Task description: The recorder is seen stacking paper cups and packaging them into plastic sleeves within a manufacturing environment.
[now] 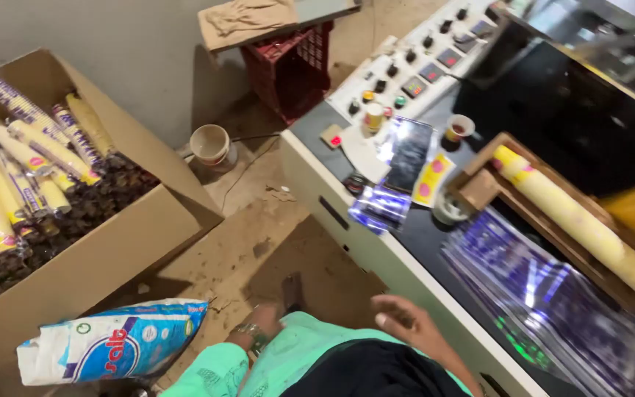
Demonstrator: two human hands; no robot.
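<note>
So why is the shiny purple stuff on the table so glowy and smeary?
In the head view, the stack of clear purple wrappers throws back overhead light as white and green glare; the whole head view is slightly motion-blurred, softening the right hand and the long yellow roll; the black machine top is dim and hides detail.

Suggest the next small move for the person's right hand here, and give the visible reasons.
Probably reach the right hand forward to the stack of clear printed sleeves on the black machine top. The hand hovers empty, fingers loosely spread, at the machine's edge. The sleeves are the nearest thing, and a long yellow roll lies unwrapped in the wooden tray behind.
</note>
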